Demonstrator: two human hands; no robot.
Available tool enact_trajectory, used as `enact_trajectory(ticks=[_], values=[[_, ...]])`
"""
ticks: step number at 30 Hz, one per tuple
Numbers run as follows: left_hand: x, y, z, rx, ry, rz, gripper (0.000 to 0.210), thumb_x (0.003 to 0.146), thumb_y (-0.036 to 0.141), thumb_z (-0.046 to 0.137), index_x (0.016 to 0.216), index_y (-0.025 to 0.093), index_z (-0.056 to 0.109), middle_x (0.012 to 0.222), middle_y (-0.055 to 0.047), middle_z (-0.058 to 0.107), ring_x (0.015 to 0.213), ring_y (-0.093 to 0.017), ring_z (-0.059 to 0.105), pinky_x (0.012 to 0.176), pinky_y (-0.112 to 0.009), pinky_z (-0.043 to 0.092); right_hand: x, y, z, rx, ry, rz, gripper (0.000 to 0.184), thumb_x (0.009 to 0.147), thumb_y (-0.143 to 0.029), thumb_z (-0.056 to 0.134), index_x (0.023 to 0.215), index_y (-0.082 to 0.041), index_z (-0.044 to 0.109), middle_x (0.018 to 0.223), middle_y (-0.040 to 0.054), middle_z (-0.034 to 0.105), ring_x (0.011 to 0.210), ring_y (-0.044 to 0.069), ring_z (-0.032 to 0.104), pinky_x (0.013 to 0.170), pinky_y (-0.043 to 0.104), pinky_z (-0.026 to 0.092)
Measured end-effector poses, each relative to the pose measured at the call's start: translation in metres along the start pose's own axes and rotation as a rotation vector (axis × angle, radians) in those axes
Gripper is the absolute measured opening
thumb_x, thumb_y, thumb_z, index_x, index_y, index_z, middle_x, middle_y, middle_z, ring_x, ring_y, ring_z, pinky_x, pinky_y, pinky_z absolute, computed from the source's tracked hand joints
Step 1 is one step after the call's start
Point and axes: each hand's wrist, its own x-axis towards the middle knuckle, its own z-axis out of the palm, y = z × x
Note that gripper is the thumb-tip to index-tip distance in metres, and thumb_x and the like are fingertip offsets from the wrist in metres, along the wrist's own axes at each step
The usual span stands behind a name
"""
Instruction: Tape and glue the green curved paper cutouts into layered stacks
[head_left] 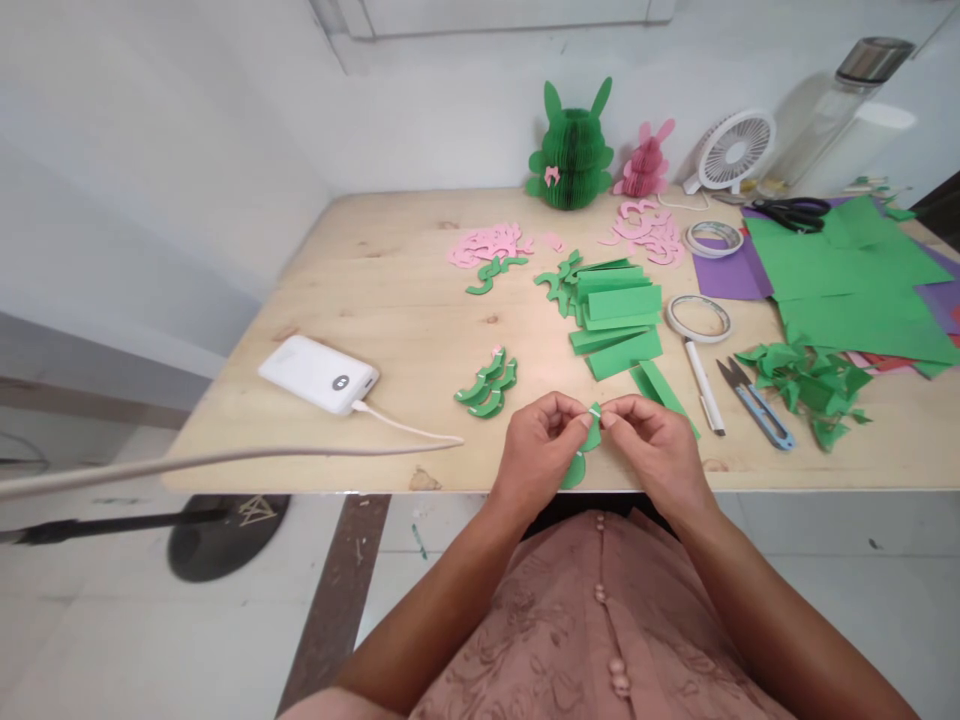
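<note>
A green paper cutout [574,472] with curved edges and small white strips, perhaps tape, is held at the table's front edge. My left hand [541,440] pinches its upper part from the left. On the other side, my right hand [652,440] has thumb and finger closed at the same top end, by a white strip. Left of my hands lies a small stack of curved green paper pieces [489,384] with white strips on them. Folded green paper strips [619,310] lie beyond my hands, and one more folded strip [664,395] is partly behind my right hand.
Right of my hands are a white pen [705,388], blue thread snips [757,405], a tape roll [699,318] and green scraps [814,385]. A white power bank [319,375] with a cable sits at left. Paper rabbits, green [574,160] and pink [643,168], stand by the wall.
</note>
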Motion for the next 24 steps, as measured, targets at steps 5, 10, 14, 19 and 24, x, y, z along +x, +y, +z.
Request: enact_trajectory(ticks=[5,10,14,19,24], values=[[-0.0003,-0.0002,-0.0003,0.009,0.0,-0.005,0.014,0.069,0.028,0.066,0.066,0.015,0.062,0.058,0.002,0.055,0.049,-0.006,0.042,0.041,-0.016,0.03,0.0002,-0.0012,-0.0003,-0.018,-0.004,-0.005,0.016,0.079,-0.032,0.058,0.071,-0.019,0.064,0.068,-0.0001,0.064,0.065,0.015,0.056,0.063,0.026,0.043],[-0.0006,0.0008,-0.0001,-0.011,0.002,-0.034,0.016,0.067,0.031,0.067,0.065,0.015,0.062,0.056,0.002,0.054,0.047,-0.006,0.042,0.041,-0.016,0.03,-0.0001,-0.0003,-0.0017,-0.008,-0.027,-0.033,0.019,0.082,-0.033,0.056,0.072,-0.019,0.064,0.07,0.0005,0.065,0.07,0.016,0.058,0.065,0.026,0.044],[-0.0008,0.0015,-0.0001,-0.041,-0.002,-0.072,0.019,0.066,0.033,0.069,0.066,0.015,0.061,0.055,0.003,0.052,0.046,-0.005,0.04,0.04,-0.016,0.029,-0.0006,0.0017,-0.0022,0.015,-0.042,-0.051,0.019,0.084,-0.033,0.055,0.074,-0.02,0.065,0.074,0.0012,0.066,0.074,0.017,0.059,0.069,0.027,0.044],[-0.0013,0.0009,0.0002,-0.049,-0.004,-0.078,0.019,0.066,0.032,0.068,0.068,0.014,0.061,0.055,0.004,0.051,0.046,-0.005,0.039,0.04,-0.015,0.028,-0.001,0.0038,-0.002,0.029,-0.032,-0.008,0.015,0.081,-0.032,0.059,0.075,-0.02,0.066,0.073,0.0005,0.066,0.07,0.015,0.057,0.067,0.026,0.043],[-0.0022,0.001,0.0002,-0.047,-0.008,-0.082,0.02,0.067,0.032,0.069,0.067,0.014,0.06,0.055,0.004,0.051,0.046,-0.005,0.04,0.041,-0.016,0.029,-0.002,0.004,-0.0023,0.027,-0.036,0.007,0.016,0.08,-0.033,0.059,0.075,-0.02,0.066,0.072,0.0003,0.066,0.068,0.015,0.057,0.064,0.026,0.042]])
